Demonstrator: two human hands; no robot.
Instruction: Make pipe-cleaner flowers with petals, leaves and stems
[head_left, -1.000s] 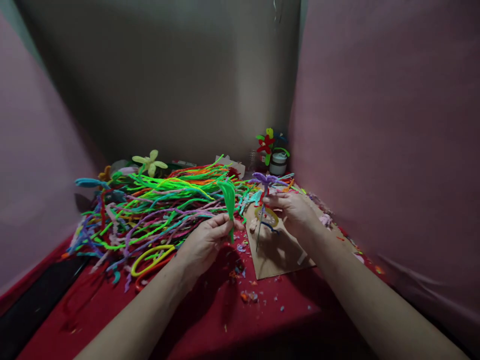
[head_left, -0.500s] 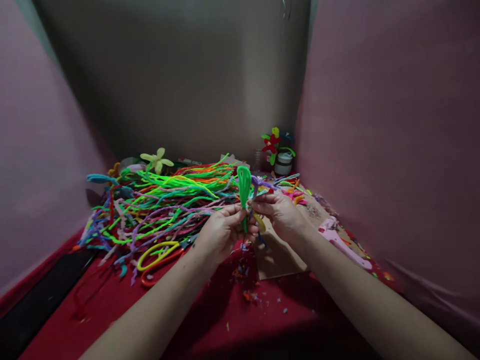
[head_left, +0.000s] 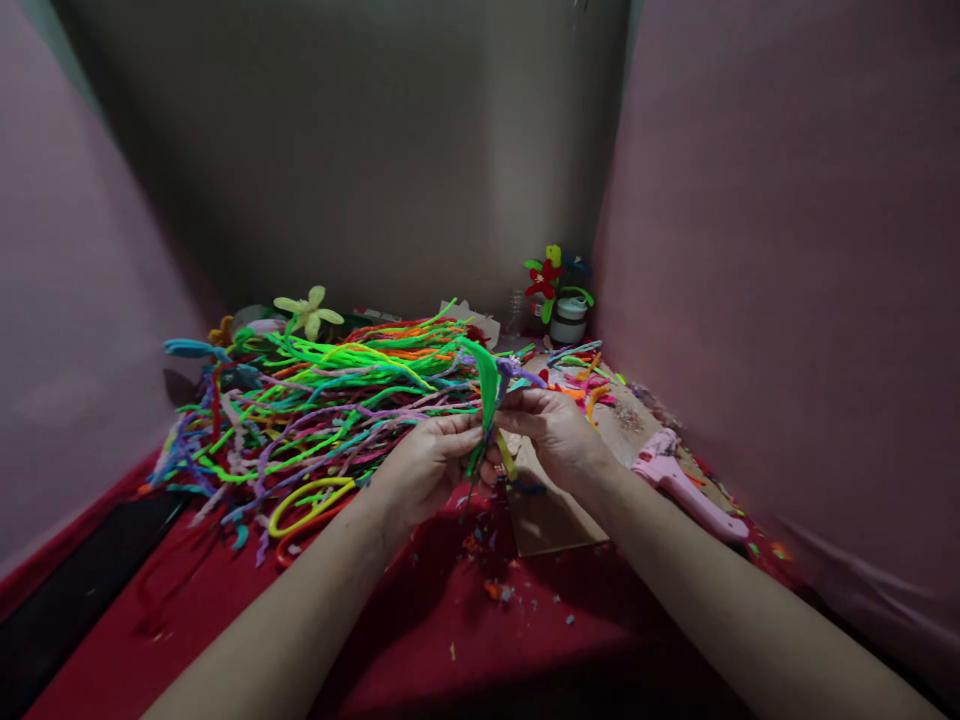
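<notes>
Between the fingertips of my left hand (head_left: 435, 460) is the base of a green pipe-cleaner leaf (head_left: 487, 380), its looped top leaning left. My right hand (head_left: 555, 432) pinches close beside it, at a purple pipe-cleaner piece (head_left: 516, 371) whose petals stick up behind the fingers. Below the fingertips a yellow pipe-cleaner strip (head_left: 507, 458) hangs down, and a thin dark stem drops under my left hand. Just where the leaf meets the purple piece is hidden by my fingers. Both hands hover over the red cloth (head_left: 420, 640).
A heap of coloured pipe cleaners (head_left: 337, 390) spreads at the left, with yellow-and-orange-handled scissors (head_left: 300, 505) at its front. On the right lie a cardboard piece (head_left: 555, 520) and a pink glue gun (head_left: 686, 490). Pipe-cleaner flowers (head_left: 546, 277) stand near a small jar (head_left: 568, 322) at the back.
The green leaf has turned from facing me to nearly edge-on and tilts left. My hands have shifted slightly left and the view has moved a little.
</notes>
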